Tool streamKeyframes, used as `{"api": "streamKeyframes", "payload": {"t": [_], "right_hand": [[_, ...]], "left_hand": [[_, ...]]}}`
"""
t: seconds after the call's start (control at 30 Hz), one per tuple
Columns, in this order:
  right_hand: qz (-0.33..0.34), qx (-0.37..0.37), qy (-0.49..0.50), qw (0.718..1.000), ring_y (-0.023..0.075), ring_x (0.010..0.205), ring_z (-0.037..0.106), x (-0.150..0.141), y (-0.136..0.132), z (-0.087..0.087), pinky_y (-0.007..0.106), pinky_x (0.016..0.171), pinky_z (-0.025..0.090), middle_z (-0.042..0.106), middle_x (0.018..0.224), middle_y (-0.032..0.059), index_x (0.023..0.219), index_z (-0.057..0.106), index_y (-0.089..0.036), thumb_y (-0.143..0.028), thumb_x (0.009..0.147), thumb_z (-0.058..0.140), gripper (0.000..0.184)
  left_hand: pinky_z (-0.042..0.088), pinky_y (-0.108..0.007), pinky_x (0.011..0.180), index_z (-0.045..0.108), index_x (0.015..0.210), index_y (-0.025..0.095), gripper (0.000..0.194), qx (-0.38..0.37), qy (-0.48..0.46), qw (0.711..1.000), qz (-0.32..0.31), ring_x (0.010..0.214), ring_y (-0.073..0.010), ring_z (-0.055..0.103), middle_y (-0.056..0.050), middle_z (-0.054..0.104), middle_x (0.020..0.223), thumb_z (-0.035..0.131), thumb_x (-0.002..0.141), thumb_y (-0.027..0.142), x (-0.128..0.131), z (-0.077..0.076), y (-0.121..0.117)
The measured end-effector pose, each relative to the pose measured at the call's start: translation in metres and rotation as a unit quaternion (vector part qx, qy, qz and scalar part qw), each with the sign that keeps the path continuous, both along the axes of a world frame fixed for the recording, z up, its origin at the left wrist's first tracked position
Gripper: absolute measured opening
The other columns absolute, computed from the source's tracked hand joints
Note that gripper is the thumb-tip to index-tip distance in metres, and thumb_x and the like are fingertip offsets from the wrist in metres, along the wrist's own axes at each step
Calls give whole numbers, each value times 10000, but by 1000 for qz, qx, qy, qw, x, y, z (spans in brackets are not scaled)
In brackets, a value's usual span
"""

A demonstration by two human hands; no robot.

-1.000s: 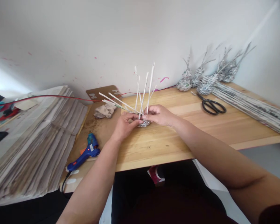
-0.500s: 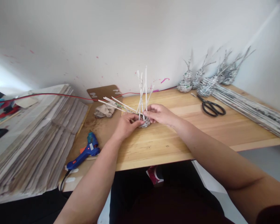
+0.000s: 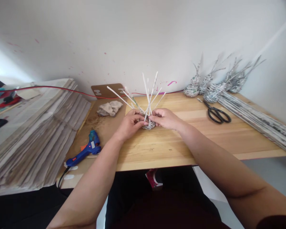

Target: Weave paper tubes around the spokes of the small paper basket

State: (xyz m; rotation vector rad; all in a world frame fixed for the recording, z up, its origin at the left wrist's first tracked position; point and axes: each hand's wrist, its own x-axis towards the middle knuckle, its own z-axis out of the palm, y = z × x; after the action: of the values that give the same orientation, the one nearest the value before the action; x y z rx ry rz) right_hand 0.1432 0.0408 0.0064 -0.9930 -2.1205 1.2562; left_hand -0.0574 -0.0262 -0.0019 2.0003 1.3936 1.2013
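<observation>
A small round woven base of rolled newspaper (image 3: 149, 125) rests on the wooden tabletop between my hands. Several white paper sticks (image 3: 154, 83) rise from it and fan outward, some crossing just above the weave. My left hand (image 3: 132, 122) grips the left side of the weaving, thumb and fingers pinched round a stick near the rim. On the right side, my right hand (image 3: 164, 118) pinches another paper stick at the rim. My fingers hide part of the base and the lower ends of the sticks.
A blue glue gun (image 3: 84, 152) lies left, beside stacked newspaper (image 3: 45, 133). A crumpled cloth (image 3: 109, 108) sits behind it. At right are black scissors (image 3: 216, 114), long paper rolls (image 3: 257, 117) and several woven gourd shapes (image 3: 192, 86) by the wall.
The woven base has turned and its sticks now spread differently, leaning more to the right. Both hands stay on the weaving, with small finger shifts. The camera view has tilted slightly.
</observation>
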Motion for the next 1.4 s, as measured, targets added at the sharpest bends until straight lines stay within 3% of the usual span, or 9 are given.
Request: {"api": "streamKeyframes", "payload": {"t": [0.17,0.37,0.57,0.73,0.83,0.97,1.17,1.4], "right_hand": [[-49,42,4,998,110,515,518,-4,-6,2,230,506,367,578,580,-32,802,594,-182,-396,782,689,235],[-116,166,78,976,91,506,470,-5,-22,15,225,520,363,547,582,-48,802,571,-193,-299,797,652,133],[-24,136,-37,990,89,467,454,-7,-36,18,231,497,334,572,567,-48,863,644,-191,-228,781,605,99],[-48,184,-85,978,99,494,489,-9,-35,15,238,534,348,585,577,-50,824,585,-203,-333,770,705,185],[-54,204,-101,972,107,524,499,-8,-32,16,242,546,336,591,598,-39,795,596,-199,-332,763,734,194],[-42,193,-102,975,110,534,493,-7,-29,16,244,548,324,595,605,-31,791,649,-194,-305,777,721,133],[-22,178,-87,980,106,546,495,-6,-28,15,238,564,341,578,606,-40,828,674,-186,-299,793,700,120],[-49,166,-88,981,129,601,565,-7,-25,14,250,590,386,649,682,-11,870,684,-181,-283,784,716,137]], "left_hand": [[459,-300,789,747,743,172,81,-17,42,997,54,881,-187,565,-40,592,880,752,770,249,8,1,-2],[454,-282,721,710,688,166,134,-27,-27,992,123,790,-160,565,-26,602,854,811,716,248,16,-3,-2],[440,-267,712,686,630,167,178,5,-29,993,112,753,-149,553,-11,586,736,799,727,264,13,-2,-2],[473,-264,692,703,673,168,233,-10,-43,996,74,743,-155,589,-30,641,723,655,845,318,8,1,-1],[515,-256,634,682,740,155,273,-51,-123,989,70,677,-143,616,-34,651,728,548,902,329,7,0,0],[545,-239,578,656,906,150,158,-102,-232,964,84,625,-124,637,-29,680,779,512,888,211,6,-2,3],[530,-233,655,680,1054,163,231,-48,-131,987,84,742,-140,672,-55,745,894,573,850,166,3,-7,2],[489,-230,533,627,1104,176,244,-79,-105,990,55,547,-114,609,-27,711,793,496,925,280,0,-2,-3]]}}
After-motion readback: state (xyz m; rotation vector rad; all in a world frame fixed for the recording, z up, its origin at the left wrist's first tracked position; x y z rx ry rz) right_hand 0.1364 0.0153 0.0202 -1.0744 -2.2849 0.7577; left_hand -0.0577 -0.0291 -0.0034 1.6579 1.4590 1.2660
